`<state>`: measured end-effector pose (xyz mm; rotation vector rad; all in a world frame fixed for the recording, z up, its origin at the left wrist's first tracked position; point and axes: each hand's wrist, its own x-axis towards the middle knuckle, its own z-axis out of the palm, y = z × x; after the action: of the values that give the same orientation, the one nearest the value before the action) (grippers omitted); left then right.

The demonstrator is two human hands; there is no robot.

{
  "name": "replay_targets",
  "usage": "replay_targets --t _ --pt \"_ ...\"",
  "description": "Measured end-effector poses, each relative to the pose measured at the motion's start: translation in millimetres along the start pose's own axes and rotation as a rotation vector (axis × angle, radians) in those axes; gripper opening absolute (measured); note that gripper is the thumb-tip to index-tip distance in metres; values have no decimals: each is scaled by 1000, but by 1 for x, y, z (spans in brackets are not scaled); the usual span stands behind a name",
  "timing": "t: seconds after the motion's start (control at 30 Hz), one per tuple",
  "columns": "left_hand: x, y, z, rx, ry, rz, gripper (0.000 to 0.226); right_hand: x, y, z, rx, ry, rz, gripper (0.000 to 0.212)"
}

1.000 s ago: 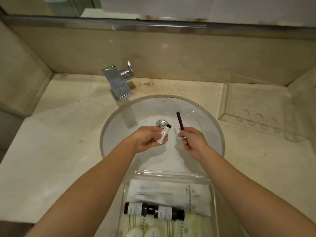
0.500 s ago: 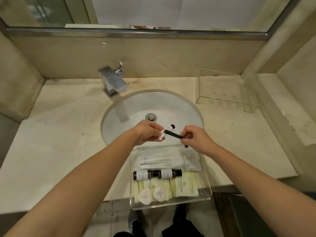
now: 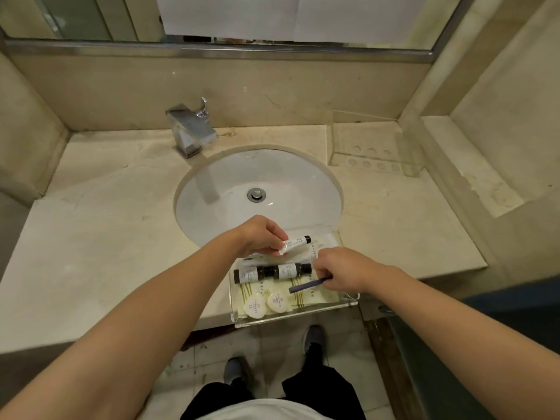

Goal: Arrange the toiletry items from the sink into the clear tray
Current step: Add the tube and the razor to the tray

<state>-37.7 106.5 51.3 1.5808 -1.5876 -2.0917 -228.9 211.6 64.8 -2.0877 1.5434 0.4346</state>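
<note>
White tube, black-capped, pinched in left fingers; dark stick in right fingers, over tray.

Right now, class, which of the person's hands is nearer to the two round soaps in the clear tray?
Right. The right hand hovers just up-right of the round soaps, holding a dark stick; the left hand sits farther back, beyond the dark bottles.

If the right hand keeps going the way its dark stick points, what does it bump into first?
Probably the round soaps in the clear tray. The right hand aims the dark stick down-left toward them, though its height above them is unclear.
</note>
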Motion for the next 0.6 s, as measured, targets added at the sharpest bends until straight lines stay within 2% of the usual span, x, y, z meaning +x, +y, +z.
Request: replay_targets --t 0.23,0.37,0.5,0.6 --pt "-5 -5 16 65 -29 -2 17 -5 1 24 -120 -8 -24 12" --pt "-5 -7 18 91 -41 -21 15 -5 4 27 -92 7 -6 11" --pt "-6 -8 19 113 -40 -33 15 -7 6 20 -25 189 29 30" --pt "-5 -7 19 120 -38 -30 15 -4 5 10 -46 347 71 31"
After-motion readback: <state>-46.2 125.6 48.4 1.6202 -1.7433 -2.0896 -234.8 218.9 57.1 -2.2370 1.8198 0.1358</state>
